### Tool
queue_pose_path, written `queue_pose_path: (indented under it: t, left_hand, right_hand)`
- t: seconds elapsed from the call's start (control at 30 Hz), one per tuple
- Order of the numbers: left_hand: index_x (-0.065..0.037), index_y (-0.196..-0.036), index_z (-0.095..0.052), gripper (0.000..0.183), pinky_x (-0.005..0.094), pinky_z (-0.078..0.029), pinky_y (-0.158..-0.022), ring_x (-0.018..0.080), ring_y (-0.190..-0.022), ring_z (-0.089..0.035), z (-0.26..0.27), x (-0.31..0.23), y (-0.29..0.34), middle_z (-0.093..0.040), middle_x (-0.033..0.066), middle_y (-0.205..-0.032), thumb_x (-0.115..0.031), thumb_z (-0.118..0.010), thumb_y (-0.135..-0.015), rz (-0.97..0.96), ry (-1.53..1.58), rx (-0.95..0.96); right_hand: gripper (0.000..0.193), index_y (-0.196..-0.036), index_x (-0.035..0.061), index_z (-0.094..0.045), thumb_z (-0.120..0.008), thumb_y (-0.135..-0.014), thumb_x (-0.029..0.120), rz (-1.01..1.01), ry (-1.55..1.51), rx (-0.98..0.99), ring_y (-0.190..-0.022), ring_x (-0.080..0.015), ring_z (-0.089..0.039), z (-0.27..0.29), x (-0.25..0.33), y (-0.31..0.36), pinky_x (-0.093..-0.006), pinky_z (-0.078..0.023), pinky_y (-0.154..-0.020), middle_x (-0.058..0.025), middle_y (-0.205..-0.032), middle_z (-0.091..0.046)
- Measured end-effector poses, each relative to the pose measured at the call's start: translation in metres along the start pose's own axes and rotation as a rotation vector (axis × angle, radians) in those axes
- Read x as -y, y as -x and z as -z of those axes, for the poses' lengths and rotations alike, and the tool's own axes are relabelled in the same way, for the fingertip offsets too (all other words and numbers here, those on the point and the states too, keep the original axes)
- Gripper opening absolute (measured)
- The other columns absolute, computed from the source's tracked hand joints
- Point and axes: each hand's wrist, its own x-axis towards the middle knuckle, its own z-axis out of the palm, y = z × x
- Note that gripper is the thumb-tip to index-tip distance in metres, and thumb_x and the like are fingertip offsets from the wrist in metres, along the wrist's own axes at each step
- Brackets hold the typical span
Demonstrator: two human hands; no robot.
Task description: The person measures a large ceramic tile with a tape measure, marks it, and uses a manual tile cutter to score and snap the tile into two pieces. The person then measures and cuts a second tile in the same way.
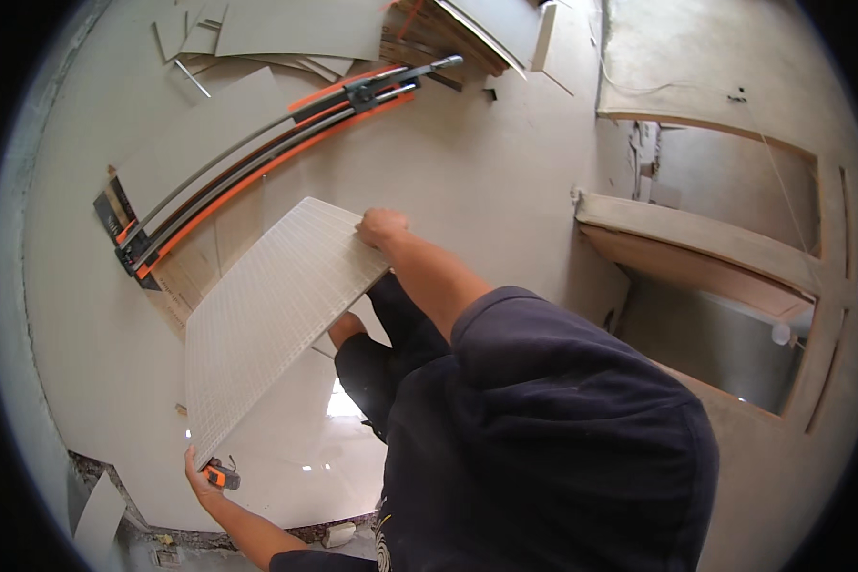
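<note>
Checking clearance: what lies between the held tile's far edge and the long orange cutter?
Head view: only bare pale floor separates the tile from the tile cutter.

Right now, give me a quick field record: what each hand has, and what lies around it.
Left hand: grips the near lower corner of the tile, with a small orange tool at the fingers
Right hand: grips the tile's far upper corner
Tile: large, pale, grid-ribbed side up, tilted, held off the floor
Beyond tile: long orange-and-black tile cutter on the floor
Far left: pale offcuts
</note>
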Motion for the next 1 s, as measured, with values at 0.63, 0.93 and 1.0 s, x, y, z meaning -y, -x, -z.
queue_pose_path:
  t: [0.63,0.93,1.0]
  left_hand:
    - [-0.01,-0.083,-0.056,0.022,0.0312,-0.045,-0.046,0.0153,-0.046,-0.052,-0.011,-0.052,-0.011,-0.056,0.0039,-0.062,-0.03,-0.063,-0.08,0.06,0.052,0.015]
    - [-0.006,-0.079,-0.057,0.026,0.031,-0.045,-0.045,0.0167,-0.043,-0.051,-0.003,-0.06,-0.022,-0.053,0.0059,-0.057,-0.032,-0.062,-0.078,0.026,0.016,0.009]
    - [-0.005,-0.078,-0.058,0.027,0.0312,-0.045,-0.044,0.0163,-0.042,-0.051,-0.002,-0.062,-0.022,-0.053,0.0056,-0.057,-0.032,-0.062,-0.078,0.015,0.012,0.049]
  right_hand:
    - [0.051,-0.121,0.0097,-0.058,-0.049,-0.089,0.048,-0.015,0.256,0.022,-0.121,-0.0282,-0.049,0.024,0.027,0.012,-0.0387,-0.041,-0.098,-0.0109,-0.129,-0.054]
    - [0.051,-0.124,0.0097,-0.056,-0.048,-0.09,0.047,0.002,0.273,0.033,-0.122,-0.0286,-0.048,0.026,0.034,0.023,-0.0399,-0.04,-0.099,-0.0105,-0.131,-0.052]
    - [0.054,-0.118,0.0019,-0.058,-0.049,-0.089,0.047,0.034,0.239,0.006,-0.118,-0.034,-0.049,0.025,0.033,0.023,-0.0412,-0.04,-0.098,-0.0181,-0.125,-0.054]
